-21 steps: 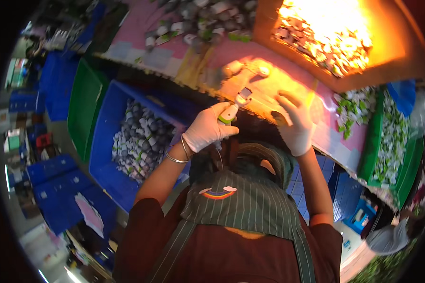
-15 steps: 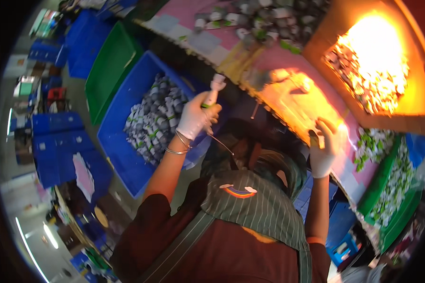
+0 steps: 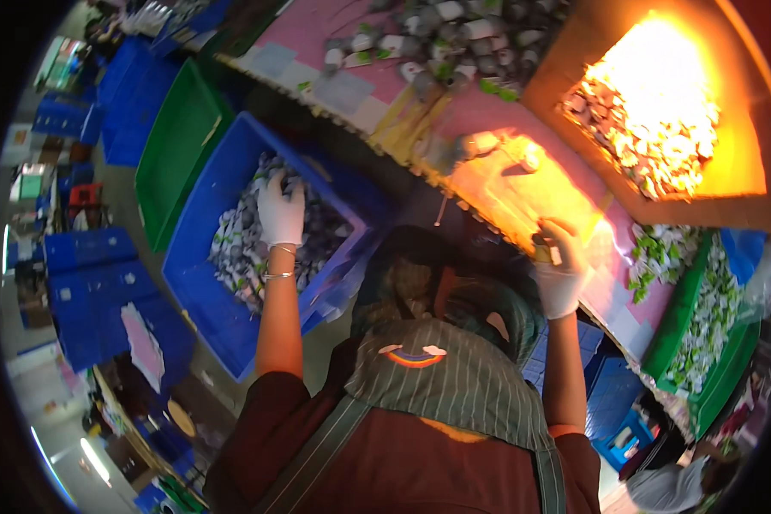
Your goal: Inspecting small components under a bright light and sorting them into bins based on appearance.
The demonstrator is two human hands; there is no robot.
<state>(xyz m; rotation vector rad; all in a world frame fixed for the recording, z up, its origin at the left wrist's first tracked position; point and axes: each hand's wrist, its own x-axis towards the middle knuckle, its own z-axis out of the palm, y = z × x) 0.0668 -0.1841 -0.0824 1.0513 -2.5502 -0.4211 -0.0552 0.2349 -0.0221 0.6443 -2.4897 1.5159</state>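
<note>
While the left hand (image 3: 281, 214), white-gloved, is down at the small grey-and-white parts (image 3: 230, 244) in the blue crate (image 3: 218, 334), its fingers are loosely spread, tips at the heap; can't tell if they have hold of one. Silver bangles (image 3: 280, 276) on that wrist. Right hand (image 3: 561, 283), also white-gloved, is at the near edge of the desk (image 3: 304, 30), fingers curled. Small dark-and-pale bit (image 3: 541, 247) shows at them; can't tell if gripped or worn.

Past the right hand, on the desk's lit yellow strip: one pale loose piece (image 3: 481, 144) and a rounder bright one (image 3: 529, 157), near each other. Farther back, a heap of grey-and-white pieces (image 3: 480, 30) on the pink top. Cardboard box (image 3: 702, 212) to the right of that, small bits inside, glare washing out part of them. Leafy green-and-white pieces (image 3: 655, 261) lie just beside the box; more of them fill the green tub (image 3: 660, 355) at the desk's right end. Blue bag (image 3: 745, 253) by that tub. Green crate (image 3: 176, 163) stands just left of the blue crate. Person in a grey top (image 3: 672, 488), lower right.
</note>
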